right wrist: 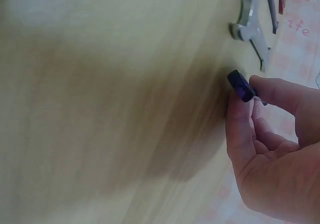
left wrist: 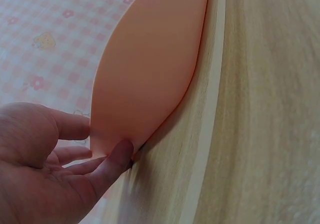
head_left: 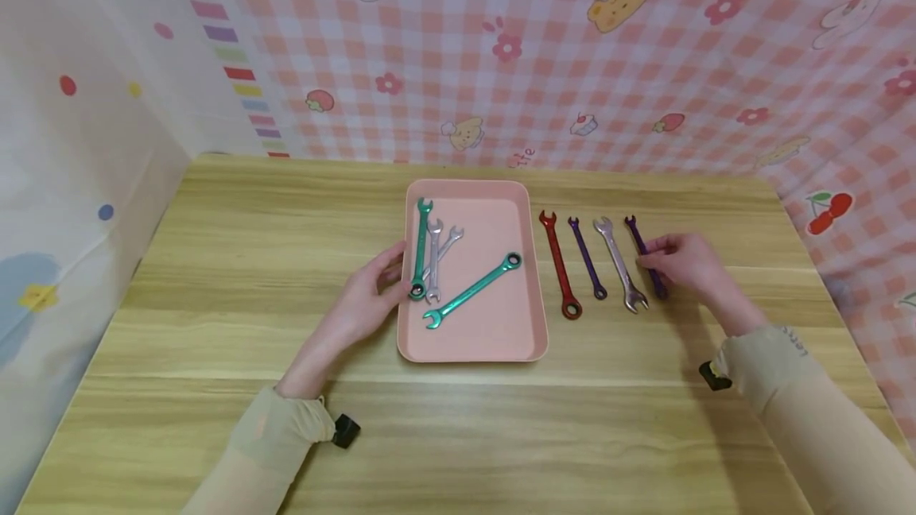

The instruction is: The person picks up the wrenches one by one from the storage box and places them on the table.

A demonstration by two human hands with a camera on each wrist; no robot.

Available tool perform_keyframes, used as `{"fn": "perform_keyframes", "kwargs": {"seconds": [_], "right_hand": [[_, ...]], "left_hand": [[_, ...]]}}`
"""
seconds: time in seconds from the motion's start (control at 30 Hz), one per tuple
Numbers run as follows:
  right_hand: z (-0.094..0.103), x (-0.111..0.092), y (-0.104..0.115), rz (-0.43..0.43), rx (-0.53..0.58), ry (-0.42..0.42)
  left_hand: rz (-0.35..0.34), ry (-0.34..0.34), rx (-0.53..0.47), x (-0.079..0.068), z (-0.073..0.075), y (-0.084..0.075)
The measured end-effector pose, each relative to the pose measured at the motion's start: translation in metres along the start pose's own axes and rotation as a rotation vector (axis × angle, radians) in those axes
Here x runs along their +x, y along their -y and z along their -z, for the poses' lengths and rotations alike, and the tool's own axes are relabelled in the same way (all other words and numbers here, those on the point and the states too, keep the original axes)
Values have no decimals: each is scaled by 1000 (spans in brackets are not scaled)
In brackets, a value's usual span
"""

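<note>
My right hand [head_left: 683, 265] pinches a purple wrench [head_left: 635, 234] between thumb and fingers at the right end of a row of wrenches. In the right wrist view its dark ring end [right wrist: 241, 86] points toward the camera. My left hand [head_left: 368, 296] touches the left side of a pink tray [head_left: 472, 350], its fingertips against the outer wall [left wrist: 145, 68] in the left wrist view. Inside the tray lie a green wrench [head_left: 422, 241] along the left wall, another green wrench [head_left: 472, 291] set diagonally, and two silver wrenches, one [head_left: 433, 261] crossing over the other [head_left: 452, 238].
Between tray and right hand, a red wrench [head_left: 558, 261], a smaller purple wrench [head_left: 587, 257] and a silver open-ended wrench [head_left: 619, 261] lie side by side. The wooden table [head_left: 501, 443] meets a pink checked cloth [head_left: 444, 38] at its back edge.
</note>
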State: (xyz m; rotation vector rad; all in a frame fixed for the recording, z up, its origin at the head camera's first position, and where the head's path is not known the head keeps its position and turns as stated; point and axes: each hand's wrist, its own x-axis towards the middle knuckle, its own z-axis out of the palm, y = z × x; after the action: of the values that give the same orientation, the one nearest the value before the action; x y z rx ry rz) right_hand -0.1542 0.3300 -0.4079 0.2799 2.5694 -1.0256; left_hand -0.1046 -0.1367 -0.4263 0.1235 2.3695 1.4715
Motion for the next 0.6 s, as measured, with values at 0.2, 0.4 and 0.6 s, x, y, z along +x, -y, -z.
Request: {"fn": "perform_keyframes", "kwargs": {"seconds": [0.2,0.4,0.6], "right_hand": [[-4,0,-2,13,-39,-18],[-5,0,-2,28,-73,-37],[-4,0,-3,36,-102,-53]], "left_hand": [[9,-4,3,0,-1,1],[21,-4,7,0,-1,0],[15,-5,12,0,-1,0]]}}
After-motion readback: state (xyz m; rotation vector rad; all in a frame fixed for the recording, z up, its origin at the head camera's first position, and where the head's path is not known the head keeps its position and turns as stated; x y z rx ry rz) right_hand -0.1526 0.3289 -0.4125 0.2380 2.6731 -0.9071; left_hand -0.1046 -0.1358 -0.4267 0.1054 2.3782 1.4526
